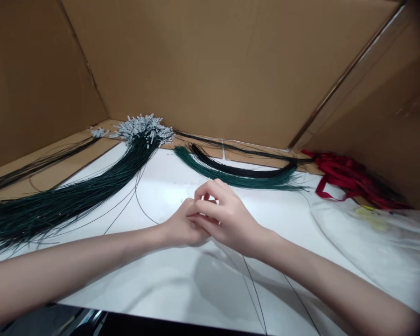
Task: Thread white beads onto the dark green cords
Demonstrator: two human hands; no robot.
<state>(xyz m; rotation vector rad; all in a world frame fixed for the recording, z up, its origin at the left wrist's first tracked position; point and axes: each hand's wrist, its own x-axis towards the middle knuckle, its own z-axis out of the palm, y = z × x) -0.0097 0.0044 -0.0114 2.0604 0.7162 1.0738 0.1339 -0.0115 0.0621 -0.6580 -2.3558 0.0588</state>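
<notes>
My left hand (185,224) and my right hand (227,212) meet above the middle of a white board (154,275). The fingers of both are curled and pressed together, the right partly covering the left. Whatever is pinched between them is hidden. Thin dark wires (255,289) run from beneath my right hand and forearm to the board's front edge. Another thin strand (140,205) curves down to my left wrist. Just beyond the hands lies a curved bundle of green and black wires (245,175).
A thick dark green wire bundle with white coiled-looking tips (143,128) lies at left. Thinner dark strands (49,156) rest behind it. Red ribbon (346,179) and a clear plastic bag (378,247) are at right. Cardboard walls (196,65) enclose the back and sides.
</notes>
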